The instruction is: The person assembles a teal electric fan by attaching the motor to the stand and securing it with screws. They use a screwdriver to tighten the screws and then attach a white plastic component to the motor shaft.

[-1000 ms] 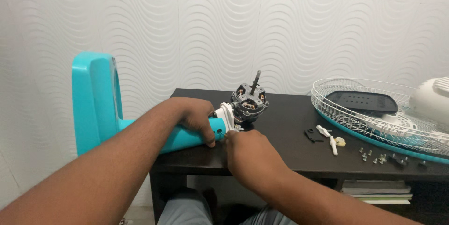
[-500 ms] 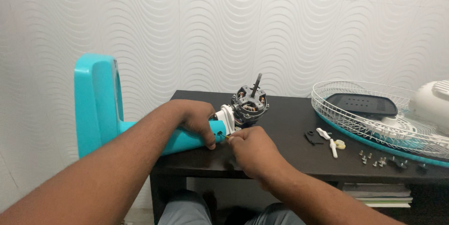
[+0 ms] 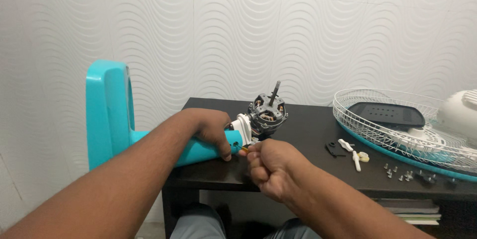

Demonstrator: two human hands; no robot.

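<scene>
Turquoise fan stand neck (image 3: 198, 150) is gripped by left hand (image 3: 212, 129); right hand (image 3: 271, 167), fisted on a screwdriver (image 3: 242, 146), drives its screw; steady alignment is required next.

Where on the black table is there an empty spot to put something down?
The dark wooden table is bare between the grey fan motor and the white wire fan guard, and along the front edge right of the right hand. It is crowded around the small white plastic parts and the metal screws.
</scene>
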